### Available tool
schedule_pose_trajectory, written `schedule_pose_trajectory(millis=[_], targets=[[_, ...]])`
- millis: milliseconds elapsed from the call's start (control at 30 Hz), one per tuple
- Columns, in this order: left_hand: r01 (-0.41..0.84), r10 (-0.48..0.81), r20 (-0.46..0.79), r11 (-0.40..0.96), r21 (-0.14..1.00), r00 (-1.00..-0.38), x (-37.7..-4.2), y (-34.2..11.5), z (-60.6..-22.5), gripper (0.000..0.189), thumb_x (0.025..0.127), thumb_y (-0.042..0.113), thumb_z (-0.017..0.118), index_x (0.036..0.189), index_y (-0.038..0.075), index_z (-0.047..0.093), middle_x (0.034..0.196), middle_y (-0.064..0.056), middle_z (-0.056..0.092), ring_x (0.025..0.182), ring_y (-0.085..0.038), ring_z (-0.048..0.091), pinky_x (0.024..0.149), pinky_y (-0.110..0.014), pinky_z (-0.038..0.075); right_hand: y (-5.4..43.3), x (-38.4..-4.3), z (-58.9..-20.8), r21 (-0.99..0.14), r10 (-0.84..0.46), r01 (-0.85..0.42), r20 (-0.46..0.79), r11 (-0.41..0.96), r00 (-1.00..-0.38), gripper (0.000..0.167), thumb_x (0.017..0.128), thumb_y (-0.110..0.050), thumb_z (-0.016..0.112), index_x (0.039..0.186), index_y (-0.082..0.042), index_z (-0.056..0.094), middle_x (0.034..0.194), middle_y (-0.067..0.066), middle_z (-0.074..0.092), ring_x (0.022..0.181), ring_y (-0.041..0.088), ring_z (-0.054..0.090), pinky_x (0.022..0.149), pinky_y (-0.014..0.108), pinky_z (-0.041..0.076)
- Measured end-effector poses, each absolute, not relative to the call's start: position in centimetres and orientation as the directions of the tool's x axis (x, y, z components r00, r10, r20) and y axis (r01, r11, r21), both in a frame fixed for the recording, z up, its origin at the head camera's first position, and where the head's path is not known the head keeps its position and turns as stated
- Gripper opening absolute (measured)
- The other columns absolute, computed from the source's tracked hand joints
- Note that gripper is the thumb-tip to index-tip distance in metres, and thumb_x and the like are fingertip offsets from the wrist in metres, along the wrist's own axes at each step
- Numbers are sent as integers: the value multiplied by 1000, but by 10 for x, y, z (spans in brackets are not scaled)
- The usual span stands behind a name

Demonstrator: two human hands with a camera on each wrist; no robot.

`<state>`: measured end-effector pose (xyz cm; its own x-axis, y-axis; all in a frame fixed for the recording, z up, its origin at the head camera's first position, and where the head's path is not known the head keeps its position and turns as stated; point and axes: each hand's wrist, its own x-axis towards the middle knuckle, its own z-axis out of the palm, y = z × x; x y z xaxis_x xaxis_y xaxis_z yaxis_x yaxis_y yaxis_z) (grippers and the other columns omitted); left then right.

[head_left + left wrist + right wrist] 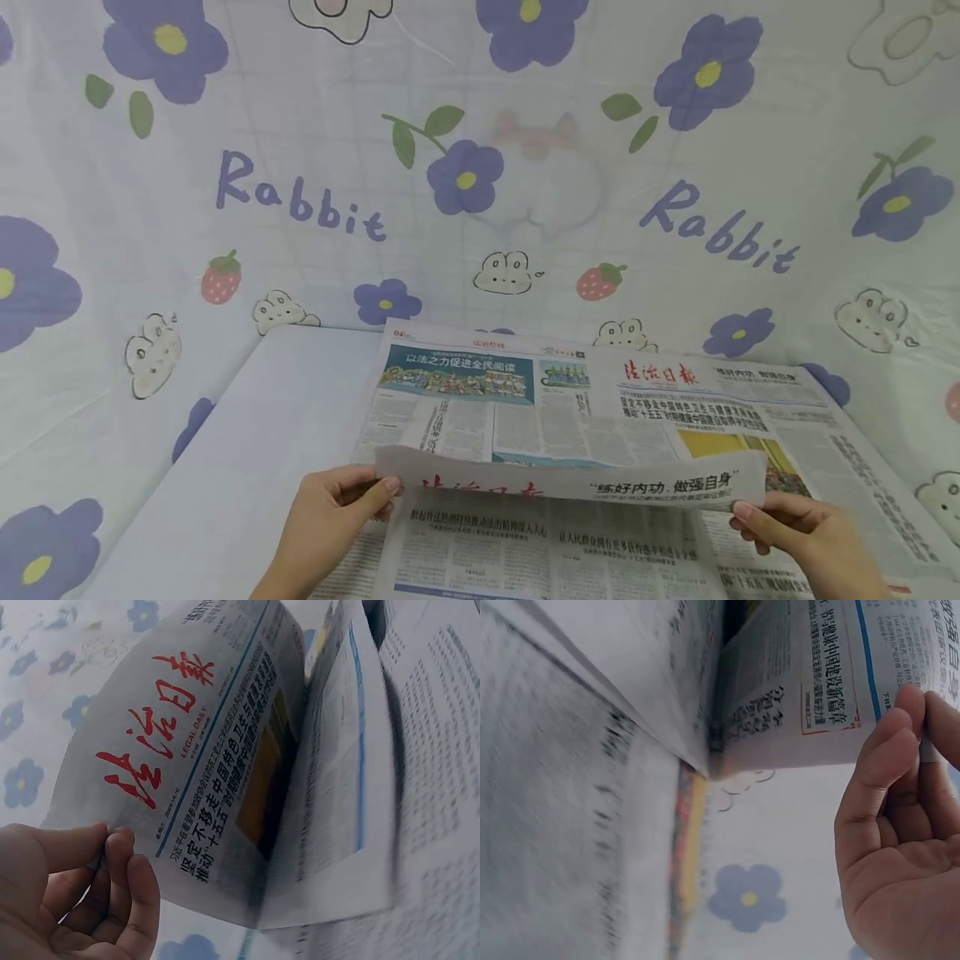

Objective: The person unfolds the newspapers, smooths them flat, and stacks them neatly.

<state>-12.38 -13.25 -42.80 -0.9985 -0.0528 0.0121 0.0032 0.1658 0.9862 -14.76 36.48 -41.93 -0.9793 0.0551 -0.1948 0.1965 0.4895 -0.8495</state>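
Observation:
A folded newspaper sheet point(570, 542) is held up by its far edge, one corner in each hand. My left hand point(330, 517) pinches the left corner between thumb and fingers. At the opposite corner, the thumb and fingers of my right hand point(802, 529) grip the paper. The raised edge curls over, so part of the red masthead shows along it in the head view. In the left wrist view, the red title point(157, 727) and a picture stand out on the lifted page. The right wrist view shows the right hand point(900, 817) pinching the page edge beside black headlines.
Under the lifted sheet lies a wide spread newspaper point(450, 417) with colour pictures. It rests on a white tabletop point(277, 417), which shows at the left. Behind the table hangs a white cloth point(337, 275) printed with purple flowers, rabbits and strawberries.

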Motion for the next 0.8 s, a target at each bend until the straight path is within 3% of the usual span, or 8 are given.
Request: schedule_pose_trajectory(millis=[233, 500, 667, 800], targets=[[154, 71, 140, 270, 951, -988, -122, -141, -382, 24, 91, 28, 73, 100, 5, 75, 88, -3, 72, 76, -21, 69, 71, -34, 57, 375, -153, -383, -863, -27, 101, -132, 494, -991, 33, 102, -25, 58, 101, 6, 69, 78, 9, 63, 73, 25, 57, 66, 33, 47], [297, 38, 308, 392, 871, -951, -126, -144, -331, 19, 93, 30, 71, 100, 13, 76, 87, 3, 72, 78, -16, 68, 73, -33, 55, 375, -177, -337, -961, -148, -53, 13, 272, -989, 22, 102, -10, 56, 97, 7, 69, 83, 8, 64, 69, 23, 53, 61, 32, 47], [310, 59, 311, 379, 872, -949, -153, -149, -339, 25, 95, 31, 69, 109, 11, 72, 95, 2, 72, 93, -17, 68, 85, -37, 52, 368, -211, -332, -997, -283, 33, -50, 65, -958, 22, 103, -8, 53, 98, 2, 71, 88, 6, 67, 73, 18, 60, 64, 28, 52], [295, 83, 284, 372, 880, -955, -178, -150, -362, 32, 95, 27, 69, 120, 7, 67, 101, -3, 69, 95, -19, 66, 87, -39, 51, 368, -235, -337, -989, -349, 100, -55, -112, -936, 24, 104, -4, 48, 101, -2, 72, 93, 8, 68, 80, 17, 65, 68, 27, 55]])
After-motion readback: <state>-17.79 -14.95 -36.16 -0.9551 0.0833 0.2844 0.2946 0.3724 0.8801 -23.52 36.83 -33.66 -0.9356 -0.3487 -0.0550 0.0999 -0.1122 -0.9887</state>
